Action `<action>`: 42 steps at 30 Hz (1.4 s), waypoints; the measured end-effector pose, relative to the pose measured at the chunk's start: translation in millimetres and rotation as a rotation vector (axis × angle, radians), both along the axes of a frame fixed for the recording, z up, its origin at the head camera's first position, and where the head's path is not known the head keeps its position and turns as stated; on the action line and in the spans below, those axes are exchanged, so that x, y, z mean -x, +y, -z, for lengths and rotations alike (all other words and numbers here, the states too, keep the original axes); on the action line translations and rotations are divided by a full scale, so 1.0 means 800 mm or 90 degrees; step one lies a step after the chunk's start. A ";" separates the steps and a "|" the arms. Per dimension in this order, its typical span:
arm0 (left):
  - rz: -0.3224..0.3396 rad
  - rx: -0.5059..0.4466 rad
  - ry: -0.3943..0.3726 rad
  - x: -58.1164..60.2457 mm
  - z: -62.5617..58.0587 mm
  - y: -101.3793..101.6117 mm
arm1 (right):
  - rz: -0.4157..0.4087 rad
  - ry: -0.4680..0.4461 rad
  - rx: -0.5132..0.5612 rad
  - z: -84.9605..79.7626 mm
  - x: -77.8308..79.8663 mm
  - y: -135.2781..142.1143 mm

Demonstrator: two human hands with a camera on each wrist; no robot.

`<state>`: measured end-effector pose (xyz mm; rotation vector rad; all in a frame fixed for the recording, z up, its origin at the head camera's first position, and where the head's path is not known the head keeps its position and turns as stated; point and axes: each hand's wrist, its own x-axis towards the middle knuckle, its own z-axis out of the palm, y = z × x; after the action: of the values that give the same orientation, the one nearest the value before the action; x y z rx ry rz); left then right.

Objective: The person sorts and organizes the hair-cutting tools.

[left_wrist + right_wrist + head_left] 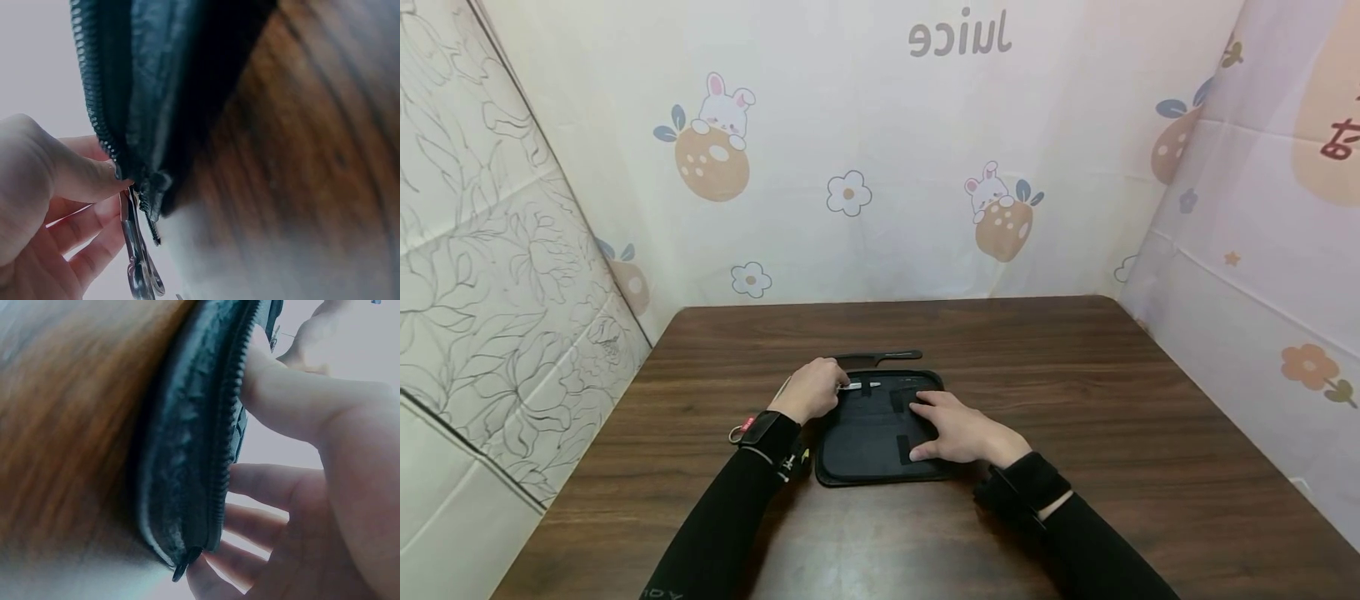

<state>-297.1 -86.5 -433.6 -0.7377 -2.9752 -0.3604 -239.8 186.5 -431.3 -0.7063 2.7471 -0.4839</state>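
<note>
A black zip case (857, 454) lies unfolded on the table, its dark elastic straps facing up. At its upper left corner my left hand (811, 390) pinches silver scissors (872, 384), whose blades lie under a small strap and point right. The left wrist view shows the thumb by the zip edge and the metal handles (134, 250) hanging beside the fingers. My right hand (958, 427) rests at the case's right side with fingers spread. In the right wrist view its thumb and fingertips touch the zip edge (230, 425).
A black comb with a handle (898, 355) lies just behind the case. The brown wooden table (1075, 375) runs back to a printed curtain (865, 250). Patterned cloth also hangs on the left and right. Both wrists wear black bands.
</note>
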 end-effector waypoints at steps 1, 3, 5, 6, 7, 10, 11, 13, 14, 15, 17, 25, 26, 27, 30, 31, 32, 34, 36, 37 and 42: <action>0.000 -0.001 -0.002 0.001 0.000 0.000 | 0.001 -0.001 0.001 0.000 0.000 0.000; 0.003 -0.006 -0.001 0.001 -0.001 0.000 | 0.003 -0.002 0.002 0.000 0.001 -0.001; 0.008 -0.008 0.006 0.002 -0.002 0.001 | 0.005 -0.002 0.001 -0.001 0.001 -0.002; 0.009 -0.008 0.008 0.003 -0.002 0.001 | 0.005 -0.001 0.000 0.000 0.002 -0.002; 0.011 -0.008 0.009 0.003 -0.002 0.001 | 0.005 -0.001 0.000 0.000 0.002 -0.003; 0.012 -0.007 0.009 0.005 -0.002 0.002 | 0.006 -0.001 -0.002 0.000 0.003 -0.004; 0.011 -0.006 0.007 0.006 -0.001 0.003 | 0.007 -0.001 -0.001 0.001 0.003 -0.004; 0.006 -0.005 -0.002 0.007 -0.001 0.004 | 0.006 0.000 -0.002 0.001 0.004 -0.005; 0.004 -0.003 -0.001 0.007 -0.001 0.004 | 0.006 0.001 -0.004 0.002 0.004 -0.005; 0.002 -0.002 -0.003 0.008 0.000 0.004 | 0.005 0.002 -0.006 0.002 0.004 -0.005; 0.001 0.004 0.002 0.010 0.000 0.005 | 0.002 0.002 -0.004 0.002 0.004 -0.005; 0.004 0.011 0.002 0.018 0.002 0.006 | 0.011 0.000 -0.005 0.001 0.005 -0.008; 0.004 0.010 0.002 0.019 0.001 0.006 | 0.014 0.000 -0.007 0.001 0.006 -0.009; 0.005 0.010 0.003 0.019 0.001 0.006 | 0.016 0.000 -0.006 0.002 0.007 -0.009; 0.007 0.012 0.002 0.020 0.002 0.005 | 0.018 0.002 -0.004 0.002 0.008 -0.010; 0.006 0.012 0.000 0.020 0.002 0.005 | 0.019 0.003 -0.005 0.002 0.008 -0.011; 0.006 0.012 -0.002 0.021 0.002 0.005 | 0.018 0.003 -0.006 0.002 0.008 -0.011; 0.007 0.004 -0.006 0.021 0.002 0.004 | 0.018 0.003 -0.007 0.002 0.008 -0.012; 0.009 -0.002 -0.009 0.021 0.001 0.003 | 0.016 0.003 -0.006 0.002 0.008 -0.012; 0.010 -0.004 -0.008 0.021 0.000 0.003 | 0.016 0.004 -0.008 0.002 0.008 -0.012; 0.016 -0.001 -0.011 0.023 -0.003 0.004 | 0.017 0.004 -0.011 0.000 0.008 -0.013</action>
<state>-315.4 -83.5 -431.3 -0.7775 -2.9841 -0.3716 -246.0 175.8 -431.0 -0.6702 2.7665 -0.4639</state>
